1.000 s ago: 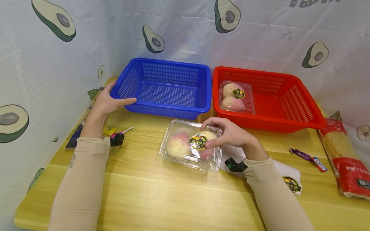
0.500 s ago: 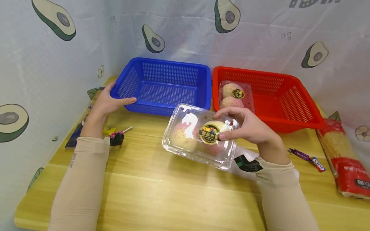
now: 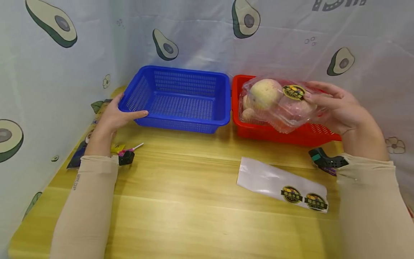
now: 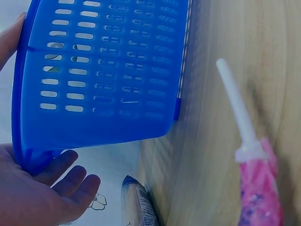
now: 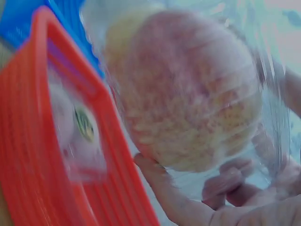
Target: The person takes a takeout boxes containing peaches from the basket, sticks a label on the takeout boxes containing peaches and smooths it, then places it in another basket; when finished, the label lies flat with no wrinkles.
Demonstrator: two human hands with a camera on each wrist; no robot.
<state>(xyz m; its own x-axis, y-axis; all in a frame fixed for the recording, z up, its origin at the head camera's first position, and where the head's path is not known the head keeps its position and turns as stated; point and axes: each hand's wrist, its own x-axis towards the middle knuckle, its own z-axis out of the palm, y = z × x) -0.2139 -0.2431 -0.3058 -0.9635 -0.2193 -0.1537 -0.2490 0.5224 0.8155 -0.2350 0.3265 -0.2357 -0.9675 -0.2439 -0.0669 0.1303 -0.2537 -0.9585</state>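
My right hand point(image 3: 350, 113) holds a clear plastic box of peaches point(image 3: 275, 111) by its right end, over the red basket point(image 3: 258, 132). The box is tilted, with a dark round label on its lid; a peach point(image 5: 193, 94) shows large and blurred in the right wrist view. Beneath it, a second peach box point(image 5: 77, 132) sits inside the red basket. My left hand point(image 3: 113, 117) grips the near left corner of the blue basket point(image 3: 181, 126), thumb along the front rim. In the left wrist view its fingers point(image 4: 70, 183) curl beneath the rim.
A white strip of label paper point(image 3: 265, 180) with two round labels lies at mid-right. A lollipop point(image 4: 258, 188) and a yellow packet point(image 3: 117, 148) lie by my left wrist. Packaged goods point(image 3: 76, 156) line the left edge. A purple candy wrapper point(image 3: 330, 171) shows under my right wrist.
My right hand has lifted the peach box off the table and carried it back and right, over the red basket. The label strip is uncovered. My left hand stays on the blue basket.
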